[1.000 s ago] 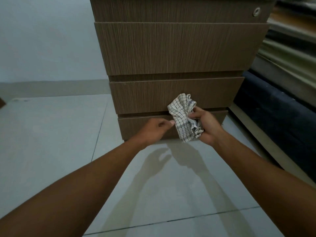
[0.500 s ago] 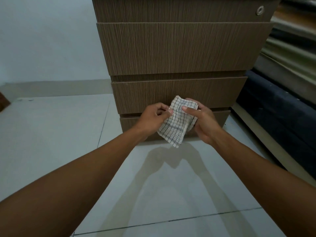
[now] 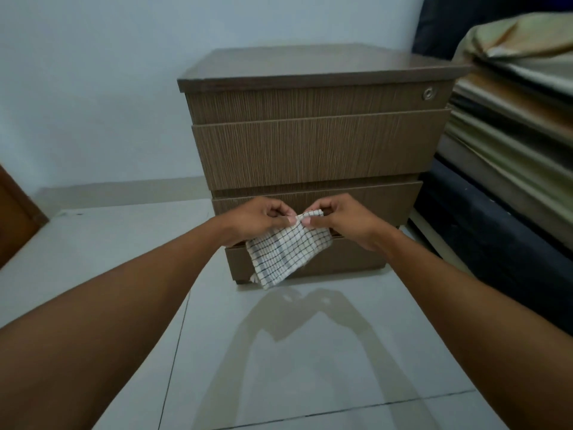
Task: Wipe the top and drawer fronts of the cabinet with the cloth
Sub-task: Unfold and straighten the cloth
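A brown wood-grain cabinet [image 3: 313,150] with several drawer fronts stands on the tiled floor against the wall; its flat top [image 3: 310,65] is bare. A white checked cloth [image 3: 286,252] hangs spread in front of the lower drawers. My left hand [image 3: 259,217] pinches the cloth's upper edge on the left, and my right hand [image 3: 344,220] pinches the same edge on the right, fingertips nearly touching. The cloth hangs free of the floor; whether it touches the drawer fronts I cannot tell.
A round lock [image 3: 429,93] sits at the top drawer's right end. Stacked mattresses and bedding [image 3: 511,125] press close on the cabinet's right. A dark wooden door edge [image 3: 12,218] shows at far left. Pale floor tiles [image 3: 279,367] lie in front.
The cloth went from bunched in my right hand to unfolded and held by both hands. The view rose and pulled back, so the cabinet top is visible.
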